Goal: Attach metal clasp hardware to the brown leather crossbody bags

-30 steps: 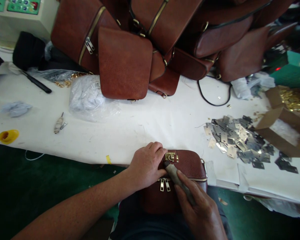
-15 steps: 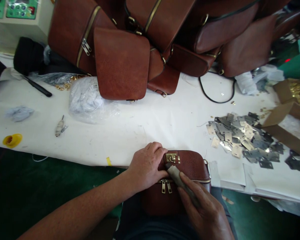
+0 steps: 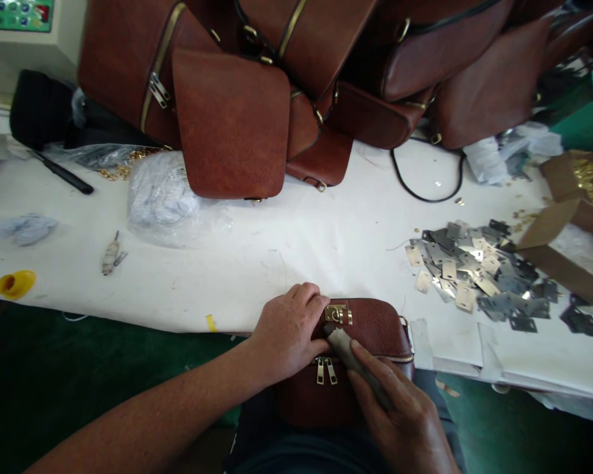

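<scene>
A brown leather bag (image 3: 378,332) rests at the table's front edge and over my lap. My left hand (image 3: 289,332) is closed on its left side, fingers on the flap and thumb below the brass turn lock (image 3: 337,314). In my right hand (image 3: 400,411) is a tool with a grey, wrapped-looking handle (image 3: 356,361). Its dark tip points up and left, just under the lock and close to my left thumb; whether it touches the lock I cannot tell. Two zipper pulls (image 3: 326,370) hang below, between my hands.
Several brown bags (image 3: 232,125) are heaped along the back of the white table (image 3: 321,243). Loose metal plates (image 3: 474,263) lie to the right beside an open cardboard box (image 3: 568,243). At left are a wrapped-handled pointed tool (image 3: 111,255), a yellow cup-like piece (image 3: 16,284) and a plastic bag (image 3: 163,197).
The whole view has shifted a little, with the table things appearing slightly further left. Both hands keep the same hold on the bag and the tool.
</scene>
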